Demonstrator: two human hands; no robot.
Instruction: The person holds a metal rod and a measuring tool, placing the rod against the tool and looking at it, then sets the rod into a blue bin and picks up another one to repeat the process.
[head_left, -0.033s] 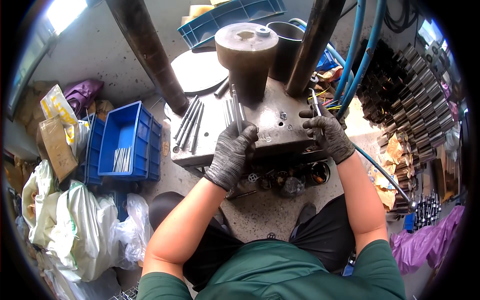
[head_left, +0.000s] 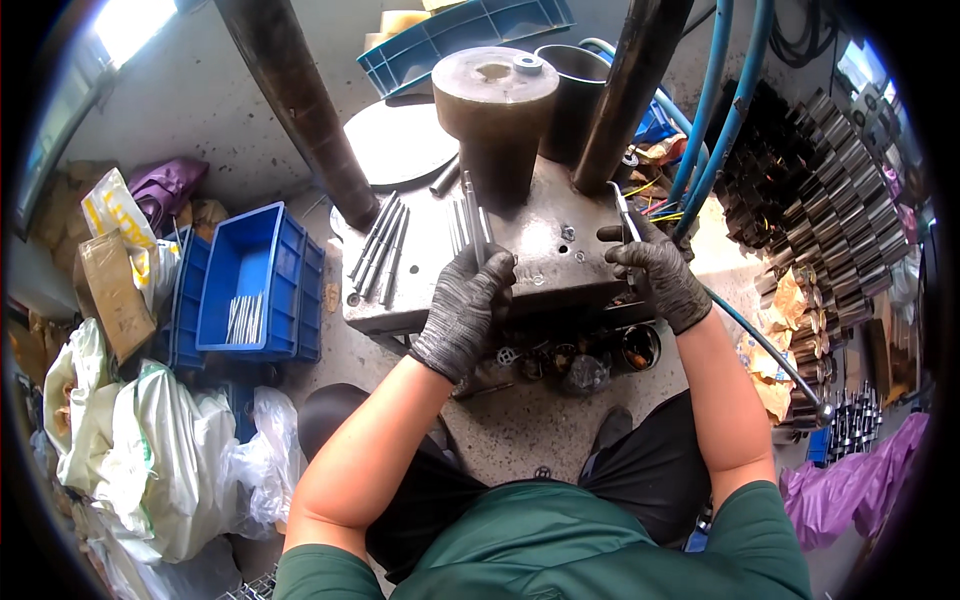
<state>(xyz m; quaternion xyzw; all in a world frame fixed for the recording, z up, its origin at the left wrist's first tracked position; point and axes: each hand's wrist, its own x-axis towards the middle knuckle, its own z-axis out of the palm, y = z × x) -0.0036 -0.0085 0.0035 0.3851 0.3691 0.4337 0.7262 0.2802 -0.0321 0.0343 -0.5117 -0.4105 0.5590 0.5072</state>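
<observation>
A: In the head view, what do the hands do?
B: The left hand [head_left: 466, 300], in a dark glove, has its fingers curled around an upright metal rod [head_left: 470, 205], over the front of the steel block [head_left: 525, 265]. The right hand [head_left: 660, 275] grips a slim metal tool [head_left: 623, 208] with a bent tip.
A: Which step is it, in your opinion?
B: I judge it is handling of the rod, with the tool at the ready. The next move calls for a steady left grip, I think.
A: And what is around?
B: Loose rods [head_left: 381, 250] lie on the block, left of the left hand. A blue bin [head_left: 228, 262] at the left has more rods inside.
A: Does something stand in the way?
B: The thick cylinder [head_left: 495, 100] and two dark columns, left [head_left: 295, 110] and right [head_left: 630, 95], limit the reach behind. Blue hoses [head_left: 722, 100] hang near the right hand.
</observation>
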